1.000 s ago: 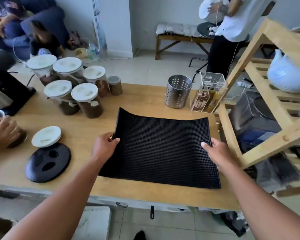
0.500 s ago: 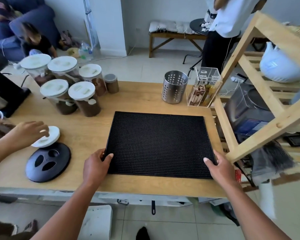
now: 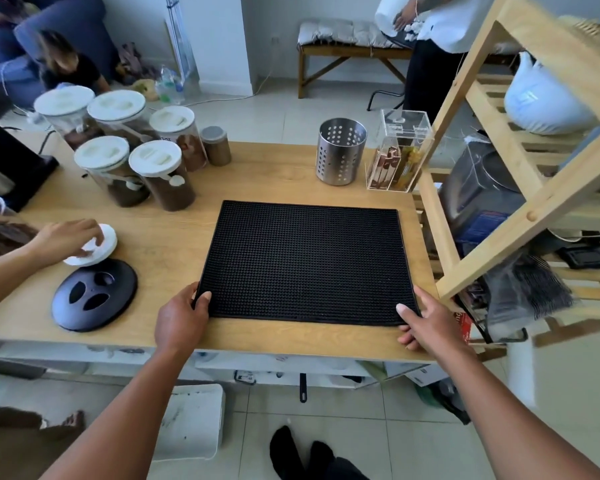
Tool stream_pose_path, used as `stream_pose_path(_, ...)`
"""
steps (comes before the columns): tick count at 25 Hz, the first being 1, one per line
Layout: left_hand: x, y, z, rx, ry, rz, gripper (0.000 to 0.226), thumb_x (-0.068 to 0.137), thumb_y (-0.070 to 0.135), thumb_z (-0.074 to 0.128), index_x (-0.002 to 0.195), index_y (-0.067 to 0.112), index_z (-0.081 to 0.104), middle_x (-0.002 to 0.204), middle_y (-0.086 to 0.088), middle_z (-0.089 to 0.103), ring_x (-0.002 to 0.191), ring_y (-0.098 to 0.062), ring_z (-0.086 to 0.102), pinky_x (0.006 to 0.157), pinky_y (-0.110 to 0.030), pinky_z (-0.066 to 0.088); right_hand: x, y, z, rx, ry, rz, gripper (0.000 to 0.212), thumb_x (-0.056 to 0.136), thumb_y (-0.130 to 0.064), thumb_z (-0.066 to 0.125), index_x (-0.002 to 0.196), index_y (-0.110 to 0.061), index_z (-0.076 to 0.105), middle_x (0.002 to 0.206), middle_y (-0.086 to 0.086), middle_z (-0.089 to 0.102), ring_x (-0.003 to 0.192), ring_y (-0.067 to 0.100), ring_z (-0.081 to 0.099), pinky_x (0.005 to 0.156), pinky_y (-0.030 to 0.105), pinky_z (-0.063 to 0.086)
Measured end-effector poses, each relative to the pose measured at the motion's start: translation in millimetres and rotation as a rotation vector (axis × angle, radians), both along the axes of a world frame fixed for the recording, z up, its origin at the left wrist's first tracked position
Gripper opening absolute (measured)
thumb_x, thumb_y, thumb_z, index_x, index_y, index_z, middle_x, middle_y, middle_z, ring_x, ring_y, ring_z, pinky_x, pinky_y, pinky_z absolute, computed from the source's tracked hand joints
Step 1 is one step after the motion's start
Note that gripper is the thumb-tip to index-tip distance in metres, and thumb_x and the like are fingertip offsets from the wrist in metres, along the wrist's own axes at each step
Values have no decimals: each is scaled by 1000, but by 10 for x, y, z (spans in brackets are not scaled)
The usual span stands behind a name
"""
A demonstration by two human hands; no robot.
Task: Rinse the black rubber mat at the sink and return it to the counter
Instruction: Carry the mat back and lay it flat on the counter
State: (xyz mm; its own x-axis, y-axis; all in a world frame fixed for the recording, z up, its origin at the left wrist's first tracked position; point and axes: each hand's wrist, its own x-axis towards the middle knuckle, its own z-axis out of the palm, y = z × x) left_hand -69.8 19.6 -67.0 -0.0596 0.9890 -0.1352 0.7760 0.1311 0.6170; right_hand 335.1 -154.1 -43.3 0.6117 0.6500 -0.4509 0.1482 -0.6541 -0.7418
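Note:
The black rubber mat (image 3: 305, 261), studded all over, lies flat on the wooden counter (image 3: 174, 244). My left hand (image 3: 181, 317) pinches its near left corner, thumb on top. My right hand (image 3: 426, 320) holds the near right corner, thumb resting on the mat and fingers curled over the counter's front edge. No sink is in view.
Several white-lidded jars (image 3: 160, 168) stand at the back left. A perforated steel cup (image 3: 341, 151) and a clear box (image 3: 399, 155) sit behind the mat. Another person's hand (image 3: 66, 237) holds a white lid (image 3: 99, 249) above a black oval lid (image 3: 94, 294). A wooden shelf frame (image 3: 520, 157) crowds the right.
The mat's raised far edge has dropped and it now lies flat. My hands slid from its sides to its near corners. The other person's hand reached the white lid.

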Motion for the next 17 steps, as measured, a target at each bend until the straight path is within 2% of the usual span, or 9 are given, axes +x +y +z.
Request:
stream_pose_path(2, -7, 28, 16, -30, 14, -7, 43, 101, 41, 54, 140, 25, 59, 111, -12, 75, 88, -25, 65, 66, -33, 47, 0, 17, -19, 15, 2, -11, 72, 99, -21, 70, 162, -25, 33, 86, 16, 77, 50, 15, 73, 42, 27, 56)
stream_pose_path(5, 5, 34, 19, -70, 59, -13, 41, 102, 38, 52, 141, 27, 59, 111, -14, 75, 100, -35, 67, 75, -38, 50, 36, -5, -52, 34, 10, 10, 71, 100, -23, 69, 162, -26, 33, 85, 15, 77, 51, 15, 73, 46, 29, 59)
stream_pose_path(7, -7, 18, 3, -85, 56, -22, 40, 102, 35, 51, 141, 28, 58, 112, -13, 75, 101, -34, 67, 75, -36, 47, 57, -39, -91, 40, 3, 25, 71, 101, -25, 68, 162, -27, 32, 84, 13, 78, 52, 16, 73, 47, 30, 60)
stream_pose_path(9, -29, 21, -7, -111, 19, -28, 40, 102, 32, 53, 141, 28, 58, 103, -8, 77, 91, -26, 70, 71, -31, 46, 57, -71, -105, 47, 5, 26, 69, 102, -25, 66, 162, -29, 31, 84, 12, 78, 50, 14, 71, 46, 30, 59)
stream_pose_path(12, -115, 27, -33, -172, -108, 37, 39, 100, 32, 58, 140, 30, 59, 66, 6, 74, 55, -5, 64, 55, -24, 45, 64, -88, -117, 37, -10, 27, 67, 103, -25, 63, 162, -33, 31, 88, 9, 77, 48, 12, 64, 43, 28, 55)
stream_pose_path(14, -195, 49, -92, -205, -169, 45, 40, 100, 33, 60, 140, 32, 59, 54, 6, 69, 43, -4, 55, 50, -24, 46, 57, -114, -94, 30, -23, 24, 67, 104, -25, 63, 162, -33, 32, 99, 10, 77, 45, 8, 60, 42, 27, 55)
stream_pose_path(15, -234, 64, -115, -213, -185, 31, 40, 100, 33, 61, 140, 32, 59, 53, 5, 69, 42, -5, 55, 49, -25, 47, 48, -135, -95, 30, -31, 29, 67, 104, -24, 63, 162, -32, 32, 112, 12, 76, 47, 6, 61, 43, 27, 56)
stream_pose_path(17, -292, 80, -149, -228, -218, 18, 41, 99, 32, 63, 140, 32, 59, 53, 5, 68, 41, -4, 54, 44, -25, 46, 29, -166, -122, 38, -58, 65, 67, 103, -22, 63, 163, -29, 31, 135, 15, 67, 64, 8, 69, 48, 31, 61)
